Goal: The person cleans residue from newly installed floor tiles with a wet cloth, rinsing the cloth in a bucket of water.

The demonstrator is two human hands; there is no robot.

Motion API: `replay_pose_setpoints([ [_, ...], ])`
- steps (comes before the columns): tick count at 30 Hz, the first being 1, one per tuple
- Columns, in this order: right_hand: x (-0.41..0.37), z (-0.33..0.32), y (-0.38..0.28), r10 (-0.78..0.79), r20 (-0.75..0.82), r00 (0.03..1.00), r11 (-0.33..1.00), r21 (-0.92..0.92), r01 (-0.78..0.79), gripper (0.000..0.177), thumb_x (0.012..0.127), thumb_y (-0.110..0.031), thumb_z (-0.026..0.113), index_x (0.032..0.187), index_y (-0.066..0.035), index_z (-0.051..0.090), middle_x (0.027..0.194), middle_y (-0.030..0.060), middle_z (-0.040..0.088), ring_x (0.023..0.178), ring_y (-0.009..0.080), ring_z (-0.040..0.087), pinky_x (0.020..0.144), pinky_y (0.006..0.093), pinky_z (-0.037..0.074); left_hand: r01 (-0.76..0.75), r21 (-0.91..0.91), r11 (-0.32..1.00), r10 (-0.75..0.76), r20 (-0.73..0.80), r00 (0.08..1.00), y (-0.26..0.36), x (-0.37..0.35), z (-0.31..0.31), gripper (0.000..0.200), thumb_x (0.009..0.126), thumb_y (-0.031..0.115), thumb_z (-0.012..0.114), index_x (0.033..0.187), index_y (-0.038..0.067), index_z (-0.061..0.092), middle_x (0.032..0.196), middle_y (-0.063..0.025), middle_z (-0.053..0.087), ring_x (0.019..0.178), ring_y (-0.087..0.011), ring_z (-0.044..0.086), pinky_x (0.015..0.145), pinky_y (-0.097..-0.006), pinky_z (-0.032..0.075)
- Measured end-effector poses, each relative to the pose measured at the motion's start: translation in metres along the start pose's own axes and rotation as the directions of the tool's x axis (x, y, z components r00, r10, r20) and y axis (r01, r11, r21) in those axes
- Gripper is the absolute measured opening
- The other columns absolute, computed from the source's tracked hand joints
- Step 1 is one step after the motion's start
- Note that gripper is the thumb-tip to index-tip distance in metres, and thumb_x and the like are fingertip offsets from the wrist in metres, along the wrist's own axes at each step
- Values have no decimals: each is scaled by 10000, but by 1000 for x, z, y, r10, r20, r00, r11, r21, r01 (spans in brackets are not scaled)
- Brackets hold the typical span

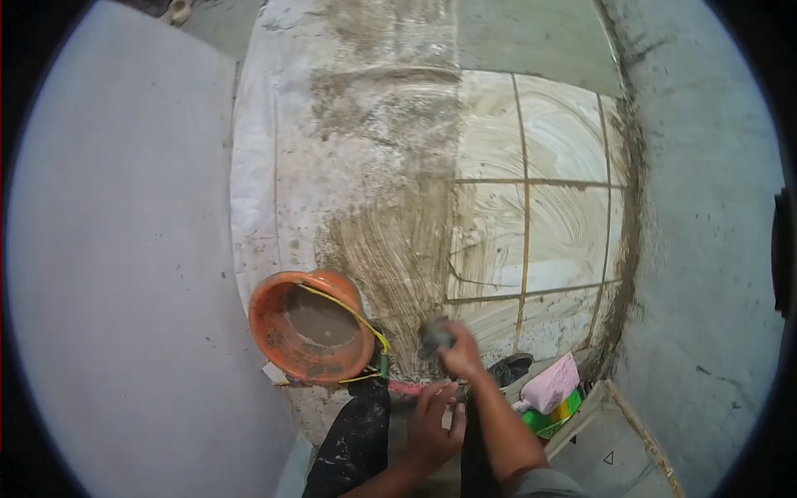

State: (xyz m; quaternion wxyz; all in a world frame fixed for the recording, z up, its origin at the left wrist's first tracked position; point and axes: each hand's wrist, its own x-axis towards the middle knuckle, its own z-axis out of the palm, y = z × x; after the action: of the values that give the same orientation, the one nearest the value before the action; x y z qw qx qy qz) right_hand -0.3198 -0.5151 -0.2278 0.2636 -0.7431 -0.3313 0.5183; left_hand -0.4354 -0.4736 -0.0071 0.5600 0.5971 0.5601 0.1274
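Note:
My right hand (461, 353) is closed on a dark grey pad-like object (437, 334), blurred, perhaps a sponge or wad of cloth. It is at the edge between the smeared floor strip (390, 257) and the tiles. My left hand (433, 427) hangs between my knees, fingers bent and apart, with nothing visible in it. To the left of my hands stands an orange bucket (264, 340) with a yellow handle, holding greyish-brown murky liquid (322, 317). On the right, white floor tiles (564, 220) with brown joints carry swirled, milky smears.
A pink object (552, 383) rests on a green and yellow packet (548, 423) at my right. Beside it leans a tile-like panel (610, 448) with a dirty edge. Walls rise at the left (141, 232) and right (706, 232). White sheeting (290, 149) covers floor further ahead.

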Motion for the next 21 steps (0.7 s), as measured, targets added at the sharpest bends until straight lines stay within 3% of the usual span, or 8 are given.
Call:
replay_pose_setpoints([
  [4, 146, -61, -81, -304, -247, 920, 950, -144, 276, 485, 746, -79, 660, 1230, -50, 683, 1243, 199, 672, 1226, 410, 608, 1090, 453, 465, -48, 3, 999, 48, -110, 993, -7, 13, -29, 452, 898, -4, 706, 1335, -11, 591, 1313, -196, 563, 959, -256, 719, 850, -349, 604],
  [6, 226, -73, -125, -366, -282, 887, 925, -213, 315, 488, 746, -93, 656, 1232, -82, 696, 1223, 195, 674, 1221, 396, 613, 1075, 442, 474, -11, -49, 999, 5, -127, 992, -12, 22, -38, 445, 909, -1, 705, 1338, -14, 591, 1310, -197, 562, 957, -252, 718, 842, -344, 609],
  [8, 294, -75, -166, -293, -420, 859, 948, -243, 205, 513, 753, -129, 661, 1264, -90, 694, 1212, 199, 681, 1189, 397, 632, 1047, 423, 490, -12, -122, 992, -11, -182, 983, -8, 37, -50, 433, 919, 3, 700, 1339, -21, 595, 1308, -196, 564, 960, -253, 719, 825, -347, 612],
  [11, 332, -86, -259, 32, -312, 949, 957, 282, 61, 540, 709, -59, 644, 1247, -40, 671, 1056, 128, 687, 950, 246, 638, 847, 341, 521, -21, -140, 990, -10, -219, 976, -5, 56, -72, 411, 931, 14, 692, 1329, -37, 603, 1303, -205, 562, 958, -257, 719, 799, -353, 614],
  [13, 352, -95, -283, -34, -229, 973, 906, 405, 127, 528, 733, -38, 609, 1259, -38, 649, 1057, 109, 670, 914, 224, 630, 805, 333, 526, -10, -137, 990, -23, -235, 972, -5, 70, -86, 408, 934, 21, 689, 1328, -40, 602, 1309, -209, 555, 947, -263, 717, 807, -359, 611],
  [15, 357, -113, -305, -27, -79, 997, 875, 480, 62, 536, 759, -31, 565, 1293, -30, 610, 1094, 104, 662, 923, 223, 635, 812, 338, 539, 17, -162, 987, -60, -263, 963, 1, 82, -95, 418, 941, 27, 676, 1345, -34, 588, 1295, -205, 561, 928, -275, 711, 821, -364, 595],
  [19, 366, -132, -331, -17, 5, 1000, 909, 416, 14, 599, 810, -74, 519, 1408, -63, 546, 1210, 110, 656, 1016, 233, 643, 901, 353, 546, 24, -314, 949, -113, -267, 957, 9, 104, -101, 427, 940, 21, 666, 1356, -23, 579, 1289, -200, 565, 927, -264, 705, 821, -359, 584],
  [21, 389, -136, -307, -71, -71, 995, 985, 151, 81, 673, 849, -111, 580, 1512, -56, 475, 1314, 115, 648, 1113, 234, 633, 1004, 361, 507, 9, -323, 947, -99, -262, 960, 4, 116, -110, 428, 938, 20, 668, 1355, -20, 580, 1300, -202, 557, 951, -263, 700, 826, -360, 585],
])
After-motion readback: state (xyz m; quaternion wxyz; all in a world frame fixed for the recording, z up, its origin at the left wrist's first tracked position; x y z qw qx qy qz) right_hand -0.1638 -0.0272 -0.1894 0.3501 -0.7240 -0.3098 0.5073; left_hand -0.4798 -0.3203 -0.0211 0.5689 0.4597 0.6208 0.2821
